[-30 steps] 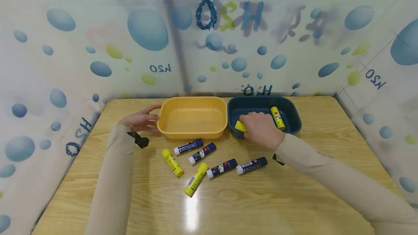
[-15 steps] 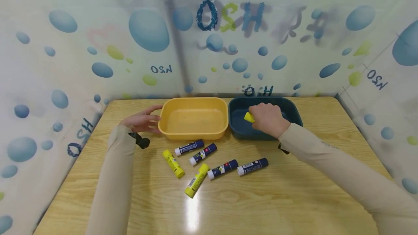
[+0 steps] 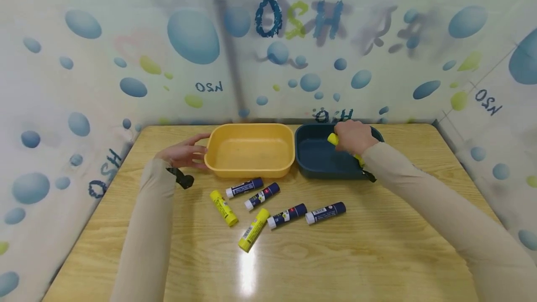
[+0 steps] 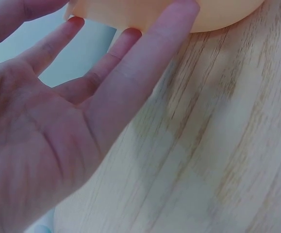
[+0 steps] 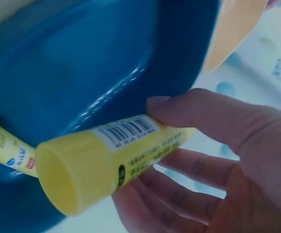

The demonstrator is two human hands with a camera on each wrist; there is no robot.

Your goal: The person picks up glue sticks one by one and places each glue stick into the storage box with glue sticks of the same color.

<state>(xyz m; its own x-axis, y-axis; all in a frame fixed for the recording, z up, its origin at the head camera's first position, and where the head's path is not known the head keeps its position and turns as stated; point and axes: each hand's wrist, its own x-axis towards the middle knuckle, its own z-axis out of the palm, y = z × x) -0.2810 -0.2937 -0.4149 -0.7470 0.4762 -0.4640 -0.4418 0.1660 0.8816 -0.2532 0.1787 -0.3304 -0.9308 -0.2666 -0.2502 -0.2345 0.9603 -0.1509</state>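
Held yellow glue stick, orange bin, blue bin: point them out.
Held yellow glue stick (image 5: 123, 153): right wrist view, printed barrel.
Orange bin (image 3: 250, 154): head view, inside floor.
Blue bin (image 3: 329, 172): head view, front wall.

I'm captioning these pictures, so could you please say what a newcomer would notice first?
Probably the orange tub and the blue tub, side by side near the head view's centre. Next, the right hand, holding a yellow glue stick over the blue tub. Six glue sticks lie in front of the tubs.
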